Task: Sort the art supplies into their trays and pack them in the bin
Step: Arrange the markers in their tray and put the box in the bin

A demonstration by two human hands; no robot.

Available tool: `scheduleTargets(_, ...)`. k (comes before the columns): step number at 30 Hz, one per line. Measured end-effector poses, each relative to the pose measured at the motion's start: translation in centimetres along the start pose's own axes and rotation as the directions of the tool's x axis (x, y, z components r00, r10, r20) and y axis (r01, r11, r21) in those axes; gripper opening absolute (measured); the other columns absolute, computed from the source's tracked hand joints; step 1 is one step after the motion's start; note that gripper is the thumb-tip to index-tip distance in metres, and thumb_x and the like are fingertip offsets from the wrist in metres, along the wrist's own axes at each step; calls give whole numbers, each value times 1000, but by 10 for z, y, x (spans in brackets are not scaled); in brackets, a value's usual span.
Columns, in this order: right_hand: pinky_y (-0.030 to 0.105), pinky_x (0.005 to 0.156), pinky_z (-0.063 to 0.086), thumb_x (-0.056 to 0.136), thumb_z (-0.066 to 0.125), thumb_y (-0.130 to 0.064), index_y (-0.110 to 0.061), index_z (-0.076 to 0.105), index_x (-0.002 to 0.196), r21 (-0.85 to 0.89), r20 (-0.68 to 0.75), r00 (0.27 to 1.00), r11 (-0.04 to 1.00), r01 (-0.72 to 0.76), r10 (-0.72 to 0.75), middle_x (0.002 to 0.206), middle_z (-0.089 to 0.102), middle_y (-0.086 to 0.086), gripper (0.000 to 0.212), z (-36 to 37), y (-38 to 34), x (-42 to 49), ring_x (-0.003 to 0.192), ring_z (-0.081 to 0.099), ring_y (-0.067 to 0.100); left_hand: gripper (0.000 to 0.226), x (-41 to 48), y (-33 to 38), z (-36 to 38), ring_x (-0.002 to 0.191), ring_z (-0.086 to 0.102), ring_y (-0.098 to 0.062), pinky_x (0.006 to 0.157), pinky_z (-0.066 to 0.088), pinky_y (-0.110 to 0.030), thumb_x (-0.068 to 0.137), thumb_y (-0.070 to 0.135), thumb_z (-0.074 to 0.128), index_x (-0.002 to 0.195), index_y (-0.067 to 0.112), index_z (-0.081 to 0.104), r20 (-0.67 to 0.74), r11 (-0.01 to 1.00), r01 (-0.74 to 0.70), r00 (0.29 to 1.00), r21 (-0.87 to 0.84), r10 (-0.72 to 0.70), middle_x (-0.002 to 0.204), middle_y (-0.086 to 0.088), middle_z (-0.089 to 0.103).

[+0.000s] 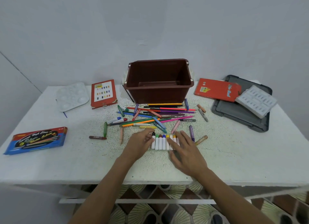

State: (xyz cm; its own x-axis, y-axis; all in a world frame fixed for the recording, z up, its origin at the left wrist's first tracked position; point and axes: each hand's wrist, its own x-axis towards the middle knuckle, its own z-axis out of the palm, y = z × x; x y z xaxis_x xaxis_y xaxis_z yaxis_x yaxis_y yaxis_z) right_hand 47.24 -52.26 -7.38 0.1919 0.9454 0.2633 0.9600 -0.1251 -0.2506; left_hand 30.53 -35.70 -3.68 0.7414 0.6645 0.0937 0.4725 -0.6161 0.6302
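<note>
- White speckled table (66,165), brown bin (158,90) at the back.
- Left hand (139,144) pinches the black-capped marker (153,144), leftmost in the marker row (161,142).
- Right hand (185,152) rests its straight fingers on the row's right end.

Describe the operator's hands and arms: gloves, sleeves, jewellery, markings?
The left hand and the right hand are bare, with no gloves. No ring, watch or band shows at this resolution. The left forearm and the right forearm are uncovered down to the bottom edge of the frame, so no sleeve is in view. No tattoos, tape or markers can be seen.
</note>
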Motion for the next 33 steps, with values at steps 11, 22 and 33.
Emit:
scheduleTargets(11,45,119,25,99,43,-45,-22,49,143,-1,22,1000,1000,-11,11,151,43,12,50,0,0,0,146,28,31,47,-10,-18,8,108,53,-14,95,39,-41,94,47,49,134,25,60,8,983,-37,999,177,37,118,6,63)
scheduleTargets(22,45,117,28,98,44,-43,-20,51,141,-2,-3,1000,1000,6,-6,148,45,12,49,-2,-2,1,143,31,32,43,-21,-28,20,105,57,-14,89,32,-29,95,41,42,121,20,69,-119,927,-161,970,338,212,112,8,64)
scheduleTargets(33,45,117,28,100,41,-45,-21,49,143,5,17,1000,1000,0,0,151,42,11,50,0,0,1,145,28,31,20,9,-45,-21,90,63,-21,84,46,-36,97,22,57,108,14,72,-382,947,100,924,304,25,99,-3,70)
